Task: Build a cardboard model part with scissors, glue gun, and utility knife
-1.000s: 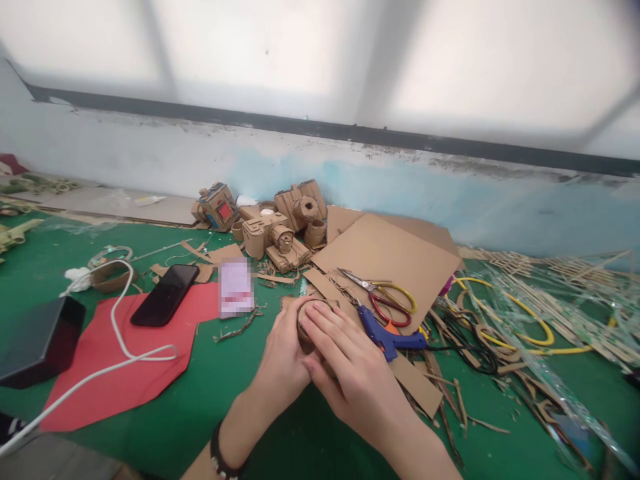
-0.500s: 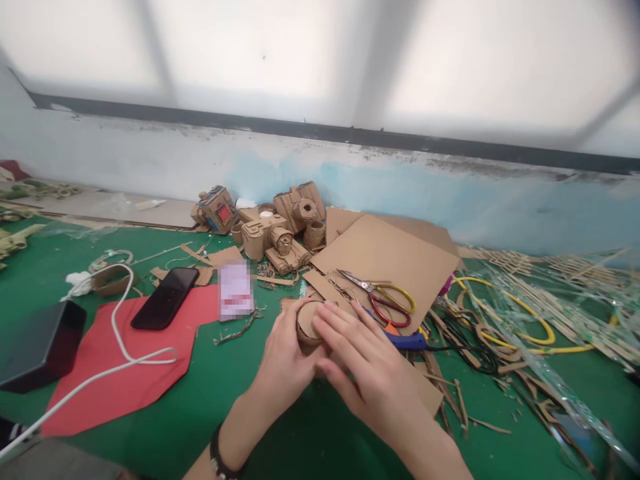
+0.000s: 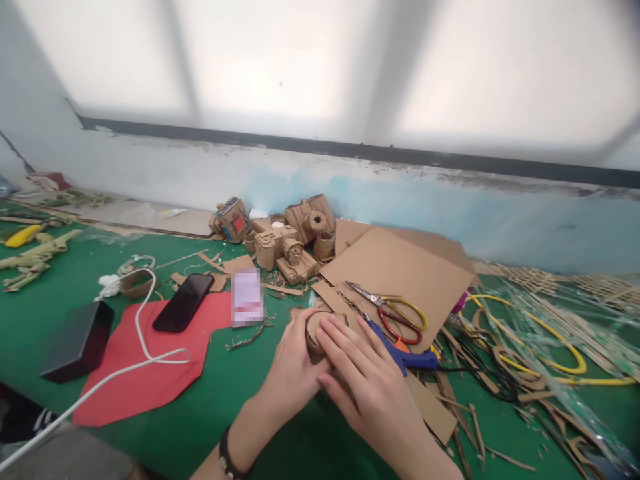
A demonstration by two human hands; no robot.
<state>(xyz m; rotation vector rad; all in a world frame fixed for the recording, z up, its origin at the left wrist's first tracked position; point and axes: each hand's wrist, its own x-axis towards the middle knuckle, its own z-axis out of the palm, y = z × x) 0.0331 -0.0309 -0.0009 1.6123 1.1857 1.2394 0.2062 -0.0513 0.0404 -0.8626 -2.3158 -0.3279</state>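
Currently, the cylinder point(image 3: 312, 325) sits in the left hand point(image 3: 294, 365), fingers curled round its side; the right hand point(image 3: 369, 387) lies over its top, grip unclear. Undue pressure could dent it; the glue gun point(image 3: 420, 361), close at three o'clock, could burn skin if hot

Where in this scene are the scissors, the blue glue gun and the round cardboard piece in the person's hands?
Scissors point(image 3: 377, 301): head view, on the metal near the pivot.
Blue glue gun point(image 3: 419, 361): head view, on its handle.
Round cardboard piece point(image 3: 313, 325): head view, uncovered part of its flat top.
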